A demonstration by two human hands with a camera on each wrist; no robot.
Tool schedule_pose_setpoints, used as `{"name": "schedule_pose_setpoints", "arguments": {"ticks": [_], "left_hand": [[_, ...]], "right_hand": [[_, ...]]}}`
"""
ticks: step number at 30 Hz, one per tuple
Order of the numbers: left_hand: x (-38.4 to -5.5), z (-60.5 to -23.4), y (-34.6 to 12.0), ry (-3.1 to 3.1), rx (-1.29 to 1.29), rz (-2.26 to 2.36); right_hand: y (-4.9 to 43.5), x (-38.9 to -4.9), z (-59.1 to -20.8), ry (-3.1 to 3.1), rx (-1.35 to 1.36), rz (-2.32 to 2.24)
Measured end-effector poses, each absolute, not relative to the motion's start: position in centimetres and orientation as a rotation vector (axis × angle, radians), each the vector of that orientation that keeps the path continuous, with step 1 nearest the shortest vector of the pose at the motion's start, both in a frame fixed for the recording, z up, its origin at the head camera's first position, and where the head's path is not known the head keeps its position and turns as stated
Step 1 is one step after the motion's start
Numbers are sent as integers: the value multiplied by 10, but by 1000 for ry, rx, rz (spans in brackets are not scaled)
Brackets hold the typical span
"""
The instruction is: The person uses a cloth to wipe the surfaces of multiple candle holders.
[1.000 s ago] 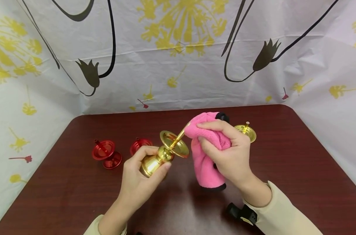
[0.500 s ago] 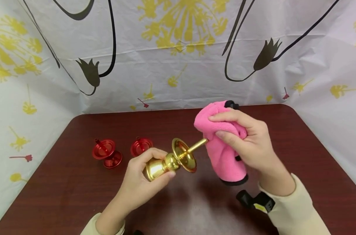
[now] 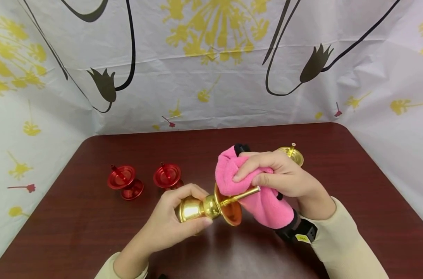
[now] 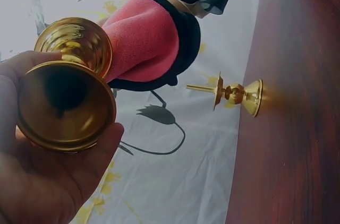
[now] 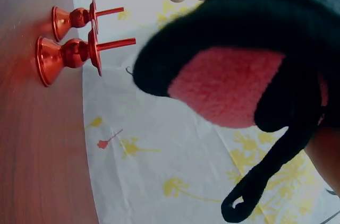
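My left hand [image 3: 178, 219] grips a gold candle holder [image 3: 191, 209] round its base, tilted so its spike points to the right. In the left wrist view the hollow underside of the gold candle holder [image 4: 66, 104] faces the camera. A pink cloth [image 3: 229, 170] with black edging is bunched in my right hand [image 3: 277, 174], pinched between thumb and fingers. It presses against the inside of the holder's dish, beside the spike. In the right wrist view the pink cloth [image 5: 228, 86] and its black loop hide most of the right hand.
Two red candle holders [image 3: 122, 180] [image 3: 167, 176] stand upright on the left of the dark wooden table [image 3: 75, 232]. Another gold candle holder [image 3: 295, 155] stands behind my right hand. A patterned white sheet [image 3: 232, 97] hangs behind the table.
The cloth first moved off the spike tip up to the right, then came back down left onto the dish. My left hand has tilted the gold candle holder further over, towards level.
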State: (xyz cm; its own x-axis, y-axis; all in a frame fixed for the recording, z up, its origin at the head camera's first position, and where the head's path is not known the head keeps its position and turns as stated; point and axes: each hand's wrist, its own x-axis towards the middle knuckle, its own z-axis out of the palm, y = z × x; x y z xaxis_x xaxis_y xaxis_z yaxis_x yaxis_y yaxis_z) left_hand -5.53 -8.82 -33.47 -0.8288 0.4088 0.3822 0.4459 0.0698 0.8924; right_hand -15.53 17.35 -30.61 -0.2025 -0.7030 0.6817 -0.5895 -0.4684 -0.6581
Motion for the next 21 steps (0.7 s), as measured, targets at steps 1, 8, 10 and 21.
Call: {"name": "schedule_pose_setpoints", "arguments": {"ticks": [1, 8, 10, 21], "left_hand": [[-56, -335, -88, -2281, -916, -1907], [-57, -339, -88, -2274, -952, -1862], [-58, -341, -87, -2256, -957, -1851], [-59, -340, -86, -2211, -805, -1781]], "right_hand": [[173, -156, -307, 1558, -1926, -1753], [175, -160, -306, 1464, -1911, -1564], [177, -160, -305, 1522, -1898, -1518], [179, -159, -305, 1776, -1556, -1574]]}}
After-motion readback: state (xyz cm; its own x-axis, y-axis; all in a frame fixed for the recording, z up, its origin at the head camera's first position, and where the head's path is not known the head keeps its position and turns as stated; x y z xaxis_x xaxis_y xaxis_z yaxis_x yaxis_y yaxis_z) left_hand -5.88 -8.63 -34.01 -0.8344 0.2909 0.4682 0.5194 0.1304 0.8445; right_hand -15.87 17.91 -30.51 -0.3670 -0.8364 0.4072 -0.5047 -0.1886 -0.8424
